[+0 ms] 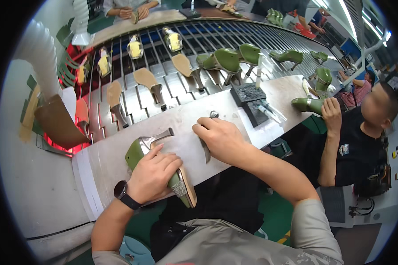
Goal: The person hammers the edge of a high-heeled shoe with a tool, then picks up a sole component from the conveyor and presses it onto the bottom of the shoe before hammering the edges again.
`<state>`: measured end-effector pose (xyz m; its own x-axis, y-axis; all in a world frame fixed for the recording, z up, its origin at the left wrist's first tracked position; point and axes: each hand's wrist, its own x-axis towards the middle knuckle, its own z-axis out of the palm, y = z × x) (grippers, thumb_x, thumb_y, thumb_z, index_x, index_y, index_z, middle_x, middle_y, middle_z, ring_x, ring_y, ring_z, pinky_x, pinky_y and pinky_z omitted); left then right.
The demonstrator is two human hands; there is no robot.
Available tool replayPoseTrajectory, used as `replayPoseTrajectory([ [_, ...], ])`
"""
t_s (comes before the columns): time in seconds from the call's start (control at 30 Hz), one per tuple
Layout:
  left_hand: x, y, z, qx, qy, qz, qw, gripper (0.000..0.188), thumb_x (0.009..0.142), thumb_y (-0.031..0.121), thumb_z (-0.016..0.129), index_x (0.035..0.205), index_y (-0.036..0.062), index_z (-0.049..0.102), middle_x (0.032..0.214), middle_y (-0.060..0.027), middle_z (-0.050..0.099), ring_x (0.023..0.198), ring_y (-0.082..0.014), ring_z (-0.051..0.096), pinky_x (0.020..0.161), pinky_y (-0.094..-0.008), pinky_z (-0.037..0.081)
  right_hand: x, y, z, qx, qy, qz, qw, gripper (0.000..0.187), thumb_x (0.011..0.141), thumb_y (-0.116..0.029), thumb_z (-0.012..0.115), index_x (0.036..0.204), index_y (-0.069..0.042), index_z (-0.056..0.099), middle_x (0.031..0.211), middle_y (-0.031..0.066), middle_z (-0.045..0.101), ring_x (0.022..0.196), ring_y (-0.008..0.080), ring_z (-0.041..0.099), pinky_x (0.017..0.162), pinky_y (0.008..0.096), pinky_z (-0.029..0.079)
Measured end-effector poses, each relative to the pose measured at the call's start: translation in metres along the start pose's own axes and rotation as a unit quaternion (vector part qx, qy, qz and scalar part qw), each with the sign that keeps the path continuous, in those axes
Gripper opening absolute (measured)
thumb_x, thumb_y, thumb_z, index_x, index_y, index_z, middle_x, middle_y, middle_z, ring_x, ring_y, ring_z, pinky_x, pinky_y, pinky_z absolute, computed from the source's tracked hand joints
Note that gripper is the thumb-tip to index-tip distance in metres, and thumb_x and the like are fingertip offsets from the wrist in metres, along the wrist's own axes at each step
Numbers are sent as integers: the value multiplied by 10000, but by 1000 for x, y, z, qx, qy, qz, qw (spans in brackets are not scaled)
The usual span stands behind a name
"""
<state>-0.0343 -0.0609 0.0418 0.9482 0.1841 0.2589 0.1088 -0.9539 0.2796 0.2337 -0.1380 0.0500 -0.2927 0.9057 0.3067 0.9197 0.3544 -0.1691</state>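
Green heeled shoe lies on its side on the surface, heel away from wearer, toe past near edge, prob. for easier handling. L hand lies across its middle, grip closed on it, prob. for steadiness; palm down, fingers extended. R hand is just right, fingers curled in; thin grey strip below, can't tell if gripped.
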Motion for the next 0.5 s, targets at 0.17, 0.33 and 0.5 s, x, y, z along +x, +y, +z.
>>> replayPoseTrajectory([
  [0.17,-5,9,-23,-322,199,-173,909,610,718,95,861,1275,-1,630,1218,-123,723,1142,-263,704,1073,-438,516,-58,-51,-9,90,46,28,994,800,755,-189,834,1475,-37,519,1500,232,518,1354,410,526,1107,541,429],
  [0.33,13,60,-12,-742,274,-242,563,434,1001,205,738,1349,-6,588,1212,-82,709,1081,-165,681,969,-340,545,-94,-104,34,171,195,-38,965,1023,687,-242,920,1572,-131,421,1577,301,409,1447,489,441,1142,691,347],
  [0.5,2,65,0,-698,342,-160,609,396,1003,161,736,1329,-15,596,1248,-113,714,1134,-181,684,1006,-348,548,-118,-127,63,357,285,-52,888,961,861,-99,830,1618,-47,240,1418,327,549,1259,420,613,1052,516,513],
])
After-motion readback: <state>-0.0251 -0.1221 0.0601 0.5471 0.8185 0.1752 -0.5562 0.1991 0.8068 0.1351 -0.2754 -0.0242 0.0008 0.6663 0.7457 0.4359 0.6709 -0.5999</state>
